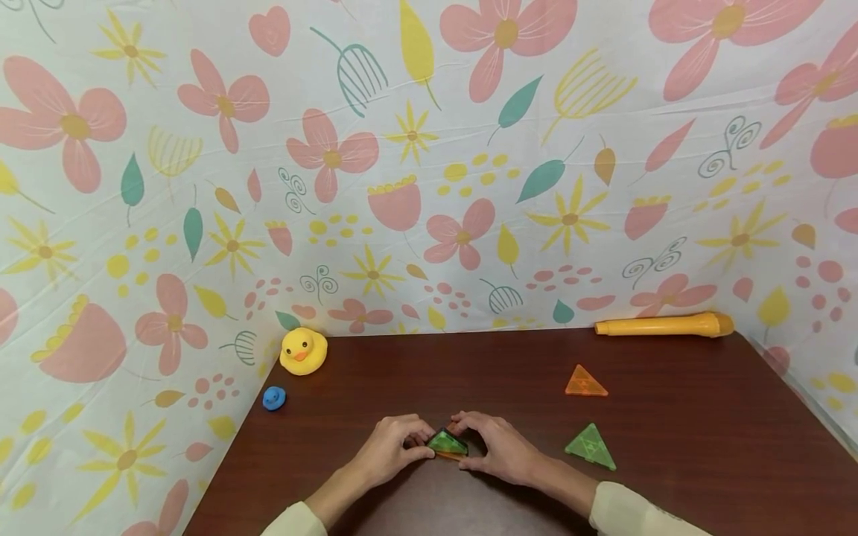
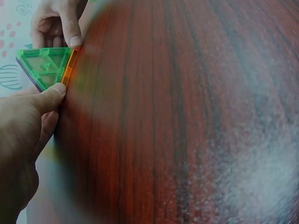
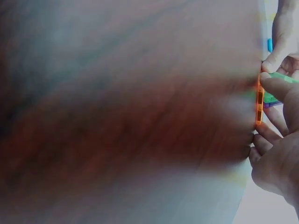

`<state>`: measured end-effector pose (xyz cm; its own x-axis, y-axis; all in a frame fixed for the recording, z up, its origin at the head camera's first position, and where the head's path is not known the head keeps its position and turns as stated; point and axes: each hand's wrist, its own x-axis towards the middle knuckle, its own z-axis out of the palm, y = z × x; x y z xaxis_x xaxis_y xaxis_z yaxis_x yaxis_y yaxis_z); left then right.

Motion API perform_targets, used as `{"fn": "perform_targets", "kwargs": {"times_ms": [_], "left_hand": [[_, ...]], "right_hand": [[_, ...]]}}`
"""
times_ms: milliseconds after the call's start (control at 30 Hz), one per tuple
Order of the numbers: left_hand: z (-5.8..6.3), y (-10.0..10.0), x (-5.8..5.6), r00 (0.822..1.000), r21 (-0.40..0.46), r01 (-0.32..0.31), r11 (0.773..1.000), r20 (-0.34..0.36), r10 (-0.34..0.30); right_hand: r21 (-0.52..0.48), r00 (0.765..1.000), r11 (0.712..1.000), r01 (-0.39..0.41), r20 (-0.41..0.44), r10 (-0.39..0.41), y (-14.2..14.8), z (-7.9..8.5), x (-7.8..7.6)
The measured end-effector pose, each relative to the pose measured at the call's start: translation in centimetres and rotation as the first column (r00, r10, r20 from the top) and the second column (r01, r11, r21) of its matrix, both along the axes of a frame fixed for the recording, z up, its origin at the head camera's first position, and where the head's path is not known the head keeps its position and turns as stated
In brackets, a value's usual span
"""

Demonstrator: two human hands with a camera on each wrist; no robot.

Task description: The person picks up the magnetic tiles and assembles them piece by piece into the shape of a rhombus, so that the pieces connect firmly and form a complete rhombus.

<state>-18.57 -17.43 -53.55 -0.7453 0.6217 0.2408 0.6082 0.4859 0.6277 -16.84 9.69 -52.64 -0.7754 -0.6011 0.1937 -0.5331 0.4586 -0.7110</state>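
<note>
Between both hands in the head view is a small cluster of translucent magnetic tiles. Its green triangular tile [image 2: 46, 67] leans up from an orange tile [image 3: 259, 106] that lies flat on the table. A strip of purple edge [image 2: 29, 76] shows behind the green one; the rest of that piece is hidden. The left hand [image 1: 395, 449] pinches one corner, with its thumb at the lower front edge. At the opposite corner the right hand [image 1: 499, 450] grips the cluster between thumb and fingers. The fingers behind the tiles are partly hidden.
To the right on the dark wooden table [image 1: 429, 387] lie a loose orange triangle [image 1: 586, 382] and a loose green triangle [image 1: 591, 447]. A yellow duck [image 1: 304, 351] and a small blue duck [image 1: 274, 398] sit at the left. A yellow microphone-shaped toy [image 1: 663, 325] lies along the back edge.
</note>
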Motion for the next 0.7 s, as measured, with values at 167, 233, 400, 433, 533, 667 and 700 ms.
{"fn": "perform_targets", "kwargs": {"times_ms": [167,233,400,433,533,667,700], "left_hand": [[0.0,0.0,0.0,1.0,0.001,0.0,1.0,-0.003,0.0],[0.1,0.0,0.0,1.0,0.002,0.003,1.0,-0.005,-0.003],[0.0,-0.1,-0.1,1.0,-0.001,0.012,1.0,-0.012,-0.012],[0.0,-0.1,-0.1,1.0,-0.003,0.013,1.0,-0.012,-0.013],[0.0,-0.1,-0.1,1.0,-0.003,0.016,1.0,-0.011,-0.016],[0.0,-0.2,-0.1,1.0,0.006,0.023,1.0,-0.01,-0.023],[0.1,-0.2,-0.1,1.0,0.01,0.026,1.0,-0.014,-0.026]], "right_hand": [[-0.026,0.997,0.998,-0.058,0.046,0.059,0.5,0.7,-0.4],[-0.03,0.994,0.997,-0.078,0.08,0.08,0.6,0.9,-0.6],[-0.022,0.986,0.994,-0.109,0.121,0.111,0.8,1.1,-1.0],[-0.026,0.986,0.993,-0.116,0.115,0.118,0.7,1.1,-1.0],[-0.048,0.985,0.989,-0.138,0.094,0.142,0.7,1.1,-1.1],[-0.114,0.979,0.975,-0.189,0.06,0.196,0.5,1.2,-1.2],[-0.134,0.976,0.97,-0.204,0.05,0.212,0.4,1.2,-1.3]]}}
